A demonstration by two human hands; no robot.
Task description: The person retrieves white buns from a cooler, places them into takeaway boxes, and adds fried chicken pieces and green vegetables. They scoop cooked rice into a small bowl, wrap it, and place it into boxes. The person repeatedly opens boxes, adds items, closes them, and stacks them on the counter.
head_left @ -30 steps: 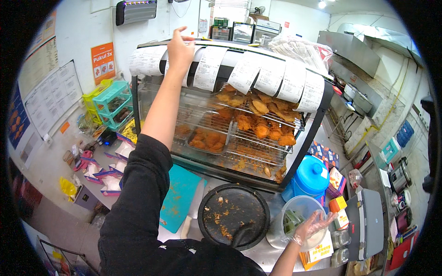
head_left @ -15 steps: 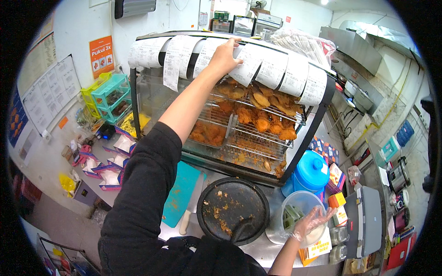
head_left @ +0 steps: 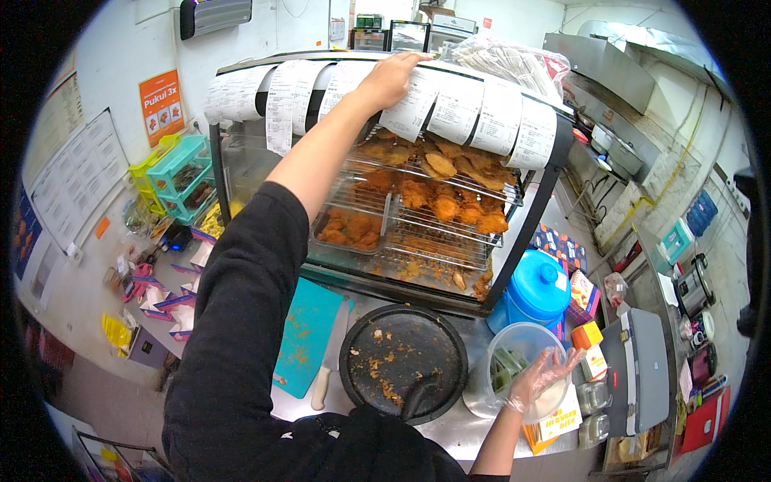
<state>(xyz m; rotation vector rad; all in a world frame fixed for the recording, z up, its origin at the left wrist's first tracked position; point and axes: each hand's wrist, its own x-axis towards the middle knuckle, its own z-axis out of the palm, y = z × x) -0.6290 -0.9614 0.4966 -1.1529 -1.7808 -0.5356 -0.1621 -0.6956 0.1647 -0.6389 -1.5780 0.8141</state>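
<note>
My bare left hand [head_left: 390, 81] reaches up to the top edge of a glass food warmer [head_left: 361, 283], its fingers stretched along the edge above a row of paper receipts [head_left: 455, 110]. I see no receipt held in it. My right hand [head_left: 536, 379], in a clear plastic glove, is open with spread fingers over the rim of a clear plastic tub [head_left: 491, 386] holding green slices. Fried chicken pieces [head_left: 446, 207] and flat fried pieces [head_left: 439, 165] lie on the warmer's racks. In front stands a black stone mortar [head_left: 365, 341] with crumbs and a pestle [head_left: 418, 395].
Left of the mortar lie a teal cutting board [head_left: 303, 337] and a knife [head_left: 320, 389]. A blue lidded container [head_left: 536, 285] stands behind the tub. Glass jars [head_left: 594, 431] and a grey case [head_left: 642, 377] are at right. Folded paper boxes [head_left: 175, 315] sit at left.
The view has shifted slightly, so the scene sits a little further left. My left hand's fingers have come closer together along the warmer's top edge. My right hand stays at the tub.
</note>
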